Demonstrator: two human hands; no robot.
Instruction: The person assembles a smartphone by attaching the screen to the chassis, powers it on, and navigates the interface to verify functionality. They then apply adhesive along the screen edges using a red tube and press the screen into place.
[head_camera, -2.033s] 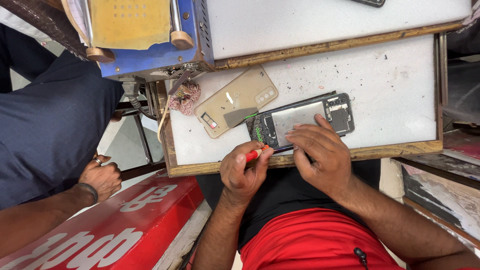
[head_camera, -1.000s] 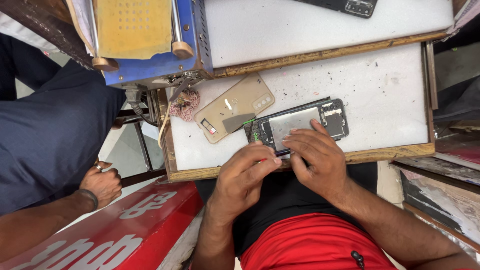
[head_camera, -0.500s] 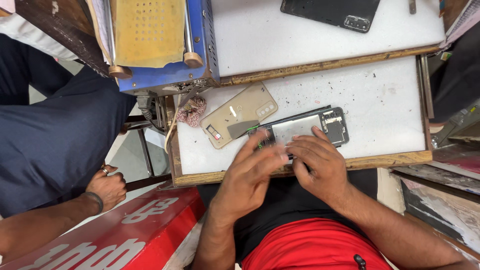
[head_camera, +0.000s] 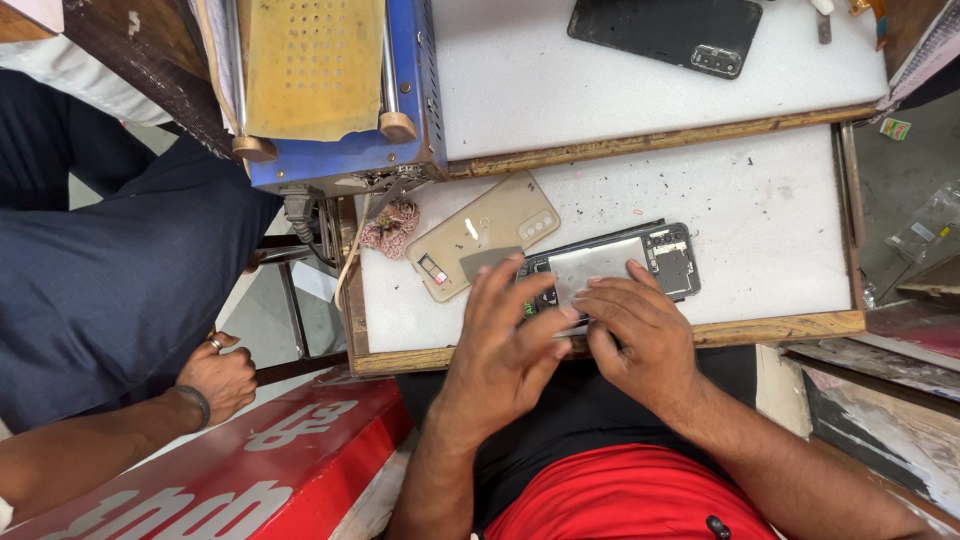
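bystander hand: far left, another person's, loosely curled, ring on one finger, dark band at the wrist, resting beside a dark blue garment. Not touching the bench.
red sign panel: bottom left, long red box face with large white lettering, lying at an angle under the bystander's forearm.
blue machine: top left, blue metal housing, yellow perforated plate on top, two round wooden knobs at its front edge.
pink rag: small bunched cloth just under the machine, at the left edge of the tray.
tan back cover: beige phone shell, inner side up, tilted, lying just left of the opened phone; grey tab at its lower edge.
left hand: forearm comes up from bottom centre, palm down, fingers spread and extended forward. Fingertips rest on the left end of the opened phone. Not closed around anything; pressing, not grasping.
opened phone: dark frame with back off, silver plate in the middle, camera module at the right end. Lies flat on the white foam tray, near its front edge, left end under both hands.
right hand: palm down, fingers bent toward the left, tips on the phone's lower left area, touching the left hand's fingers. Nothing gripped; whether a small tool sits under the fingers cannot be told.
white foam tray: wood-framed, white pad speckled with dark debris.
black phone: top, on the upper white pad, back up, camera block at its right end.
plastic packets: far right, clear bags off the bench.
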